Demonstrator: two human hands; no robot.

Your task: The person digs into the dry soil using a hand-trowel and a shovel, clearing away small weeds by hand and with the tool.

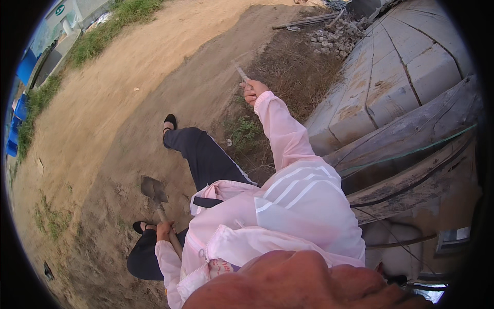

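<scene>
My left hand (166, 231) is closed around the wooden handle (174, 243) of a shovel, low beside my left leg. Its dark metal blade (154, 188) points away from me above the dirt, near my left shoe. My right hand (254, 91) is stretched out ahead, to the right, gripping a thin light-coloured stick or tool handle (240, 71). The far end of that handle is blurred against the ground, so its kind cannot be told. Pink sleeves cover both arms. The lower end of the shovel handle is hidden by my jacket.
A dirt path (115, 100) runs ahead and left. Dry brush (297, 81), broken rubble (334, 38) and wooden poles (305, 20) lie ahead right. Close on my right are a pale cracked covering (389, 73), weathered timbers (409, 116) and a green rope (436, 146). Blue containers (15, 127) stand far left.
</scene>
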